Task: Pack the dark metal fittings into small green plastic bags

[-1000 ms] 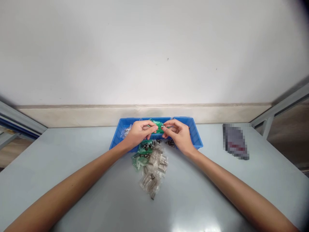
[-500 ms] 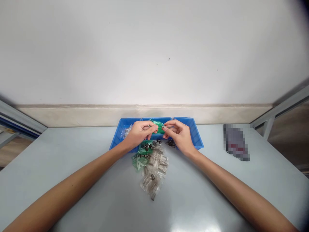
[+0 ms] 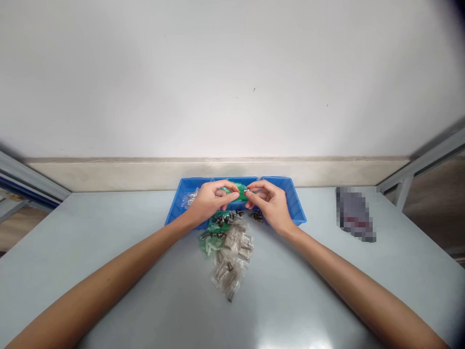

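Observation:
My left hand (image 3: 212, 198) is over the left and middle blue bins, thumb and index finger pinched together; whatever lies between them is too small to make out. Facing it, my right hand (image 3: 269, 198) pinches a small shiny metal screw (image 3: 246, 190) between thumb and forefinger. Just behind the fingertips, a green plastic bag (image 3: 236, 186) shows in the middle bin (image 3: 250, 179), partly hidden by both hands. Below the hands lie dark screws (image 3: 256, 215), green bags of screws (image 3: 211, 244) and clear plastic bags with metal pieces (image 3: 232, 242).
The left bin (image 3: 178, 203) holds small clear packets (image 3: 191, 198). The right bin (image 3: 296, 203) is partly behind my right hand. A pixelated dark object (image 3: 354, 213) lies on the grey table (image 3: 145, 300) at right. A wall (image 3: 232, 97) rises behind, with metal frames at both sides.
My left index finger has bent and shifted slightly, and the green bag behind the fingertips sits a little differently. My right hand keeps its place with the screw.

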Available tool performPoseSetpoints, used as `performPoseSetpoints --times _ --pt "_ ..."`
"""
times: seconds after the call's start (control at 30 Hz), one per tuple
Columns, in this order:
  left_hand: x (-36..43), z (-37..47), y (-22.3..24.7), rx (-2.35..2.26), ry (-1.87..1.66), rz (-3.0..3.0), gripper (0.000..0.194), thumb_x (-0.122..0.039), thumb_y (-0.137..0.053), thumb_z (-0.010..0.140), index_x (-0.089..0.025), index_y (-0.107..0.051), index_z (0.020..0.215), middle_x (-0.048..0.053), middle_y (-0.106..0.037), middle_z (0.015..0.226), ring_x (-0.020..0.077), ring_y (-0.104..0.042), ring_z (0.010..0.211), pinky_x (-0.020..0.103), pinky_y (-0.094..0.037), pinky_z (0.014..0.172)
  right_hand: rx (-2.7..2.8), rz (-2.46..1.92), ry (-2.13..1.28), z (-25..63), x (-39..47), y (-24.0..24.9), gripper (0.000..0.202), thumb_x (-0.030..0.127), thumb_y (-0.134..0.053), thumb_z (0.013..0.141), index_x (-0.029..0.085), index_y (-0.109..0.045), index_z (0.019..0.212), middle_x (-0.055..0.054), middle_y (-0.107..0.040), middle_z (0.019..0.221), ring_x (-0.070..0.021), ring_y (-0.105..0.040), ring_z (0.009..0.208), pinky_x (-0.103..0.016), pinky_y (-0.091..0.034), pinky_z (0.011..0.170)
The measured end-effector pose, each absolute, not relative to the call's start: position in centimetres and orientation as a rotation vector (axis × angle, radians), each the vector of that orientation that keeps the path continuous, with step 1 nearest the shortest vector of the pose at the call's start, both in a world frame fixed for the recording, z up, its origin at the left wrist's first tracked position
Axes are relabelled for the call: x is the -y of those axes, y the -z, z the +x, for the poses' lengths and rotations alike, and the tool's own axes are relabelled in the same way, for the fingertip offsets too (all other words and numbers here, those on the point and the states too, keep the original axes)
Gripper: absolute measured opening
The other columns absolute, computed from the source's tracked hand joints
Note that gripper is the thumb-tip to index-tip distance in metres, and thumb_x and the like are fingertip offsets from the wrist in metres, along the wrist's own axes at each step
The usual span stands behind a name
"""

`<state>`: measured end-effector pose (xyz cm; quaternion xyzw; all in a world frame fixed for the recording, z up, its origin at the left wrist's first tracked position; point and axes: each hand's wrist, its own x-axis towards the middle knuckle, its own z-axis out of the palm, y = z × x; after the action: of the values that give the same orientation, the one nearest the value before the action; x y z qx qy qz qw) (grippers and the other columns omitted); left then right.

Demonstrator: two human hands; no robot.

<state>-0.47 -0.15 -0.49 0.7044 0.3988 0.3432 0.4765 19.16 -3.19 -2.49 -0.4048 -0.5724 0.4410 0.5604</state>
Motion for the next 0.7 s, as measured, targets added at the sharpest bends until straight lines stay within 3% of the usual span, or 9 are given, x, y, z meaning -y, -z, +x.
performPoseSetpoints --times 0.23,0.47,0.7 --pt "0.07 -0.49 0.34 -0.952 -0.817 1.743 0.035 -0.044 -0.055 0.094 -0.014 -0.069 0.082 -0.002 -0.054 0.053 0.0093 -0.049 0.048 0.019 -0.037 0.047 1.344 -0.959 -1.037 19.13 3.22 2.52 0.018 0.033 -0.072 0.083 0.019 -0.065 0.092 0.0 -0.068 0.078 -0.0149 -0.067 0.058 -0.027 -0.053 0.054" --pt "0.28 -0.48 0.21 -0.983 -0.819 1.751 0.025 -0.039 -0.067 0.086 -0.014 -0.067 0.085 -0.004 -0.052 0.053 0.0088 -0.047 0.048 0.019 -0.035 0.047 1.357 -0.987 -1.034 19.19 3.25 2.46 0.021 0.036 -0.073 0.082 0.019 -0.065 0.093 -0.001 -0.068 0.078 -0.0153 -0.067 0.059 -0.028 -0.052 0.056" --pt "0.1 -0.56 0.53 -0.984 -0.831 1.743 0.026 -0.04 -0.069 0.085 -0.015 -0.063 0.085 -0.005 -0.051 0.051 0.0089 -0.047 0.047 0.019 -0.036 0.047 1.365 -0.983 -1.043 19.14 3.23 2.36 0.022 0.036 -0.073 0.083 0.019 -0.065 0.093 0.0 -0.067 0.076 -0.0148 -0.066 0.058 -0.027 -0.051 0.055"
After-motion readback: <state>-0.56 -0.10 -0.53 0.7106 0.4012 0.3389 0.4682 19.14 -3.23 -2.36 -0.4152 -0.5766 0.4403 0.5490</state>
